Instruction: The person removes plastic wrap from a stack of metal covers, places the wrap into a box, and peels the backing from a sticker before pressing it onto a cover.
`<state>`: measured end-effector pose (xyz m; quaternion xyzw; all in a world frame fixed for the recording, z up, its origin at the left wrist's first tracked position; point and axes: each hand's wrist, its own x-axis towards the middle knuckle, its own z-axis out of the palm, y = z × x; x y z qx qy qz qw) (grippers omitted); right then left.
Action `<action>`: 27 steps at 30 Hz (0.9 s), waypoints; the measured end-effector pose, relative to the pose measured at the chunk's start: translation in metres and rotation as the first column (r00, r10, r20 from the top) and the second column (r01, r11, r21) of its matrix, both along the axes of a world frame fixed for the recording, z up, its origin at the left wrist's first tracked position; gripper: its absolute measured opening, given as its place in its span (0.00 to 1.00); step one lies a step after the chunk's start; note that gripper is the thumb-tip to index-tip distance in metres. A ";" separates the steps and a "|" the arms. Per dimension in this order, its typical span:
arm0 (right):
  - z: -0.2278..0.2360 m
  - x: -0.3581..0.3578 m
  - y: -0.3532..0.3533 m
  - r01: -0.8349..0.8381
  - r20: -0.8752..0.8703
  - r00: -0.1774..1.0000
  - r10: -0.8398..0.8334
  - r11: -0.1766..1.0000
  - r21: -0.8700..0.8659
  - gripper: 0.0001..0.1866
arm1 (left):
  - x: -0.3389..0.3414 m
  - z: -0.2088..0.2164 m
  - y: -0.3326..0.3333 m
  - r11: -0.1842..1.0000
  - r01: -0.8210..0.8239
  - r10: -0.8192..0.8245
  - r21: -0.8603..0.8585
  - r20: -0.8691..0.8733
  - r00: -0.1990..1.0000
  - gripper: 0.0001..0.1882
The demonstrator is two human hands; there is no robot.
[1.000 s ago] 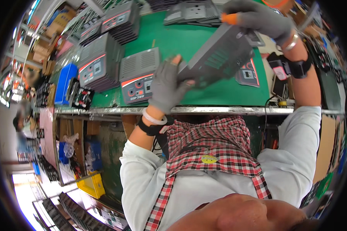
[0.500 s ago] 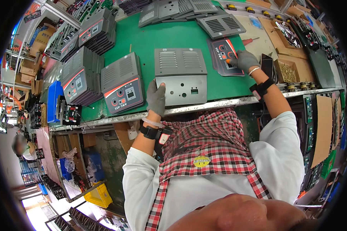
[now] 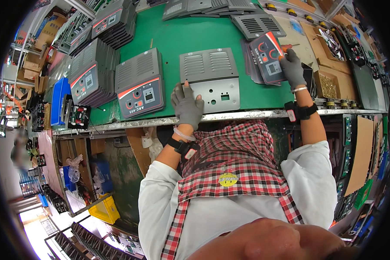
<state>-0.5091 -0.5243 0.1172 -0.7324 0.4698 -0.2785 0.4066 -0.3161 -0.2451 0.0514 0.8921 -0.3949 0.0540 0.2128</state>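
Note:
A grey sheet-metal panel (image 3: 227,89) with louvred slots and round and square cut-outs lies on the green table before me. My left hand (image 3: 187,106), in a grey glove, rests on its lower left corner, fingers stretched out and thumb apart. At the right, my gloved right hand (image 3: 293,68) grips the right edge of a dark faceplate label (image 3: 266,54) with a red stripe. The label is tilted above a pile of similar labels (image 3: 250,65). Left of the bare panel sits a stack of panels (image 3: 138,71) with such labels on their fronts.
More stacks of labelled panels (image 3: 89,73) line the left, beside a blue bin (image 3: 60,102). Louvred panels (image 3: 258,25) lie at the back. A red-handled screwdriver (image 3: 289,46) and a box of small brass-coloured parts (image 3: 328,84) are at the right. The table's metal edge (image 3: 247,115) runs before me.
My right hand has lifted a label off the pile and tilted it. My left hand has shifted right, its fingers now spread on the panel. The view has shifted slightly.

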 end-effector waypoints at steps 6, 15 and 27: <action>-0.002 0.023 0.083 -0.340 0.566 0.813 0.133 0.898 0.279 0.22 | -0.033 0.035 0.009 0.828 0.297 -0.489 -0.475 -0.353 0.797 0.24; -0.010 0.067 0.182 -0.774 0.613 0.629 0.478 0.455 0.441 0.25 | -0.054 0.062 0.027 0.713 0.320 -0.608 -0.624 -0.323 0.725 0.06; 0.002 0.054 0.199 -0.811 0.612 0.585 0.532 0.374 0.450 0.38 | -0.047 0.080 0.029 0.878 0.142 -0.477 -0.457 -0.813 0.333 0.07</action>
